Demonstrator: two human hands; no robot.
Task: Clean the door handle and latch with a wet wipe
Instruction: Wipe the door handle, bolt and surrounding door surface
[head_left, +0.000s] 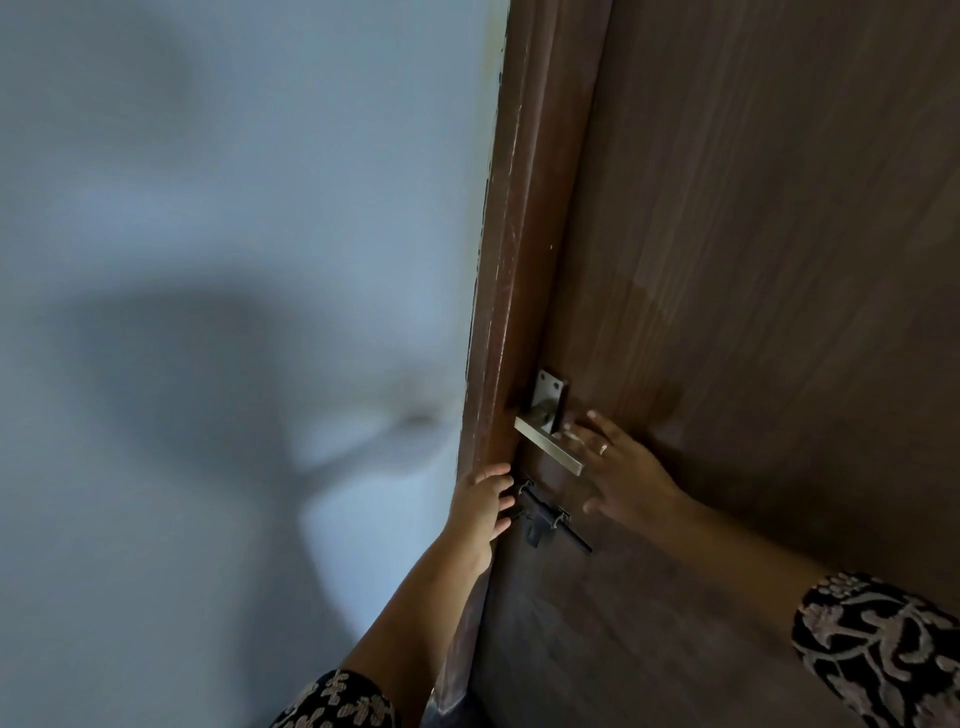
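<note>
Brown door (753, 260) right, pale wall (208, 208) close left: little room there, plenty across the door. Left hand (480, 506) curled round the wooden edge (493, 364); keep holding steady. Right hand (623, 467) flat, spread, behind the silver handle (548, 447). Rub along it, then the dark latch (545, 517) below. Wipe too blurred to see.

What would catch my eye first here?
The silver door handle stands out mid-picture against the dark wooden door. The right hand, wearing a ring, lies flat beside it, while the left hand curls round the door edge next to the black latch below.
</note>
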